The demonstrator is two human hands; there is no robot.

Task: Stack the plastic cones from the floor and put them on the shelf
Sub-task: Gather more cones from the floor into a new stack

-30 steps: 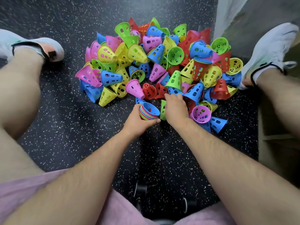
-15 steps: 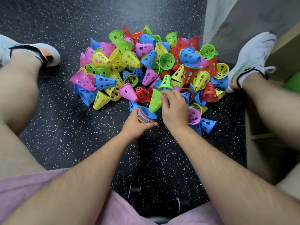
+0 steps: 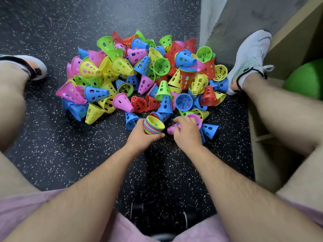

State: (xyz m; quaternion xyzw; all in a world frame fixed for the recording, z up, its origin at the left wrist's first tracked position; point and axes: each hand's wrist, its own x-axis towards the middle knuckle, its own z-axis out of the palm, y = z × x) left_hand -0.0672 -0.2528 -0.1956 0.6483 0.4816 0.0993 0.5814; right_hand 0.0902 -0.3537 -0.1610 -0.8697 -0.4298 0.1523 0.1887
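Observation:
A big pile of perforated plastic cones (image 3: 145, 75) in pink, yellow, blue, green and red lies on the dark speckled floor between my feet. My left hand (image 3: 141, 137) grips a nested stack of cones (image 3: 153, 125) at the pile's near edge, open ends up, with a yellow-green cone innermost. Just to its right, my right hand (image 3: 187, 132) has its fingers curled round a pink cone (image 3: 172, 128) lying on its side. A blue cone (image 3: 209, 130) lies right of that hand.
A wooden shelf unit (image 3: 265, 137) stands at the right, with a green ball (image 3: 307, 79) inside it. My shoes (image 3: 250, 58) flank the pile and my bare legs frame both sides. A grey wall corner (image 3: 227, 23) rises behind the pile.
The yellow-green cone that my right hand held has gone into the stack in my left hand. My right hand has moved right and down onto a pink cone.

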